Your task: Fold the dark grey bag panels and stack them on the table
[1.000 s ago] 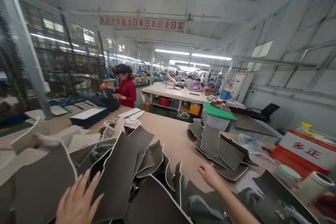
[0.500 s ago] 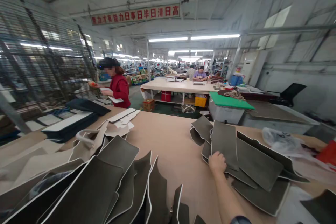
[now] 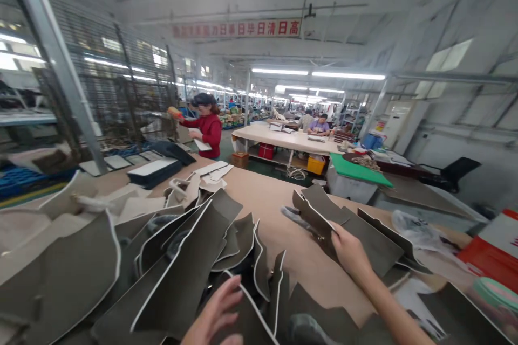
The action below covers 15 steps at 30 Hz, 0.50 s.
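My right hand (image 3: 348, 245) pinches the edge of a dark grey, pale-edged panel (image 3: 315, 222), held tilted above the right-hand pile; a small metal fitting and a grey strap-like part show beside it. Under and beyond it lie other flat grey panels (image 3: 374, 240). At the bottom centre my left hand (image 3: 216, 310) is open, fingers spread, close to a heap of similar curved grey panels (image 3: 182, 269). Whether its fingertips touch a panel I cannot tell.
The brown worktable (image 3: 263, 194) runs between the two piles. Beige pieces (image 3: 137, 207) and a dark stack with a white top (image 3: 154, 170) lie left. At right are a clear plastic bag (image 3: 416, 229) and a green-lidded tub (image 3: 499, 296). A person in red (image 3: 211, 132) stands beyond.
My left hand has come into view at the bottom. My right hand has raised a panel from the right pile and tilted it. The view has swung left.
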Tool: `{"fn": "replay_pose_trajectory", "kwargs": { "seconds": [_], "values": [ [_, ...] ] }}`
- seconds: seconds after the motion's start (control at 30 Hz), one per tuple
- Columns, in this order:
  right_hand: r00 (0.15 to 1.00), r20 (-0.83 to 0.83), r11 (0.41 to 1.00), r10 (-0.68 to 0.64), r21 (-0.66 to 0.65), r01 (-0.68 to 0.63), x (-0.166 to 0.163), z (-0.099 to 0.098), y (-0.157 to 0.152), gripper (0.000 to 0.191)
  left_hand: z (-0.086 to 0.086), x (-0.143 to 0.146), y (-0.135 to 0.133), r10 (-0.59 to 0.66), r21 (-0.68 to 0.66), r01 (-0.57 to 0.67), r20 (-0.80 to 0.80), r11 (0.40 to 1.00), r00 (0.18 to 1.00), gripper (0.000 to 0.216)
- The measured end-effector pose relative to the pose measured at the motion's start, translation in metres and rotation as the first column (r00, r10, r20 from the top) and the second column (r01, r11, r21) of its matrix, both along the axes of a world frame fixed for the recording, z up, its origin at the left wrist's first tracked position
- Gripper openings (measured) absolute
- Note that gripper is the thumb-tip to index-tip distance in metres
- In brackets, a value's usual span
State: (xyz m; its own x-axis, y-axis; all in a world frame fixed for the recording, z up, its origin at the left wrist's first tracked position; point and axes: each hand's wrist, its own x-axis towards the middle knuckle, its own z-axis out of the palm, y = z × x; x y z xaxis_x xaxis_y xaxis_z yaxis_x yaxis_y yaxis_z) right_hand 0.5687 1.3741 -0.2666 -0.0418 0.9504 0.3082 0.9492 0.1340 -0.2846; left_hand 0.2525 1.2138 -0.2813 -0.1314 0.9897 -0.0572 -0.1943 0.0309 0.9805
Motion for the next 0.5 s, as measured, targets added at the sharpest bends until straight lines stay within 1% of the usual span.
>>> {"fn": "replay_pose_trajectory", "kwargs": {
  "seconds": [0.03, 0.07, 0.1, 0.13, 0.17, 0.2, 0.23, 0.27, 0.3, 0.33, 0.37, 0.4, 0.43, 0.47, 0.5],
  "values": [
    [0.992, 0.015, 0.985, 0.127, 0.112, -0.128, -0.019, 0.008, -0.035, 0.039, 0.013, 0.005, -0.008, -0.084, 0.022, 0.082, 0.109, 0.996, 0.990, 0.068],
    [0.960, 0.050, 0.929, 0.275, 0.243, -0.278, -0.040, 0.013, -0.070, 0.040, 0.026, 0.009, -0.015, -0.168, 0.052, 0.161, 0.231, 0.986, 0.958, 0.069],
    [0.907, 0.110, 0.846, 0.407, 0.330, -0.419, -0.061, 0.015, -0.106, 0.042, 0.038, 0.011, -0.020, -0.246, 0.063, 0.239, 0.334, 0.969, 0.910, 0.069],
    [0.839, 0.184, 0.747, 0.512, 0.388, -0.540, -0.082, 0.014, -0.141, 0.046, 0.047, 0.012, -0.026, -0.264, 0.087, 0.251, 0.416, 0.964, 0.870, 0.066],
    [0.755, 0.258, 0.640, 0.603, 0.409, -0.651, -0.102, 0.013, -0.172, 0.048, 0.054, 0.011, -0.033, -0.259, 0.095, 0.244, 0.476, 0.965, 0.841, 0.061],
    [0.709, 0.297, 0.557, 0.639, 0.457, -0.693, -0.120, 0.011, -0.199, 0.047, 0.056, 0.008, -0.041, -0.234, 0.100, 0.213, 0.523, 0.972, 0.820, 0.056],
    [0.658, 0.338, 0.487, 0.673, 0.468, -0.738, -0.136, 0.010, -0.223, 0.044, 0.056, 0.004, -0.052, -0.204, 0.101, 0.177, 0.554, 0.979, 0.807, 0.050],
    [0.627, 0.352, 0.451, 0.695, 0.466, -0.761, -0.149, 0.010, -0.241, 0.041, 0.053, -0.002, -0.064, -0.182, 0.100, 0.152, 0.573, 0.983, 0.799, 0.046],
    [0.617, 0.343, 0.450, 0.709, 0.454, -0.769, -0.158, 0.012, -0.255, 0.038, 0.049, -0.007, -0.077, -0.173, 0.103, 0.139, 0.584, 0.985, 0.793, 0.042],
    [0.628, 0.313, 0.484, 0.713, 0.428, -0.763, -0.165, 0.015, -0.266, 0.037, 0.043, -0.013, -0.091, -0.179, 0.108, 0.143, 0.589, 0.984, 0.788, 0.038],
    [0.672, 0.258, 0.552, 0.695, 0.408, -0.727, -0.169, 0.018, -0.273, 0.035, 0.038, -0.019, -0.105, -0.194, 0.110, 0.161, 0.589, 0.981, 0.784, 0.036],
    [0.741, 0.181, 0.639, 0.646, 0.402, -0.655, -0.171, 0.022, -0.278, 0.033, 0.033, -0.024, -0.118, -0.205, 0.107, 0.176, 0.589, 0.979, 0.782, 0.034],
    [0.817, 0.088, 0.726, 0.570, 0.411, -0.551, -0.171, 0.024, -0.282, 0.032, 0.030, -0.030, -0.130, -0.206, 0.097, 0.185, 0.591, 0.978, 0.780, 0.033],
    [0.879, -0.020, 0.796, 0.477, 0.435, -0.422, -0.170, 0.026, -0.285, 0.030, 0.028, -0.035, -0.141, -0.198, 0.082, 0.186, 0.594, 0.979, 0.780, 0.033],
    [0.916, -0.148, 0.846, 0.374, 0.458, -0.271, -0.168, 0.027, -0.288, 0.030, 0.027, -0.040, -0.150, -0.182, 0.061, 0.182, 0.596, 0.981, 0.782, 0.032]
  ]
}}
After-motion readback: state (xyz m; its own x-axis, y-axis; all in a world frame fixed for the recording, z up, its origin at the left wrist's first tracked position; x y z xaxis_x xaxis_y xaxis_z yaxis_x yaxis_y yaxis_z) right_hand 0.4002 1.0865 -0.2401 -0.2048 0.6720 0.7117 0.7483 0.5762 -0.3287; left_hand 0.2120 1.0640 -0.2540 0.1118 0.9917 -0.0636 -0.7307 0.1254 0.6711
